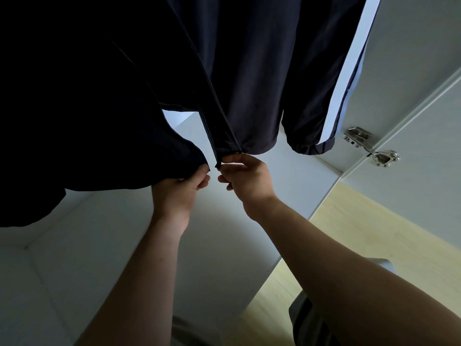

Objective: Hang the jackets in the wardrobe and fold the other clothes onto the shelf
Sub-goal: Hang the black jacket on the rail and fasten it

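A dark navy jacket [249, 71] hangs inside the white wardrobe [224, 233], its front unzipped. A white stripe runs down its right sleeve [344, 91]. My left hand [182, 188] pinches the bottom hem of the jacket's left front panel. My right hand [247, 178] pinches the bottom end of the right front panel at the zipper. The two hem ends sit close together, a small gap apart. The jacket's top and its hanger are out of view.
The wardrobe's open white door [419, 71] stands at the right, with a metal hinge [371, 148] on it. Pale wooden floor [361, 245] lies below right. The white wardrobe base spreads under my forearms. Dark cloth [309, 320] shows at the bottom edge.
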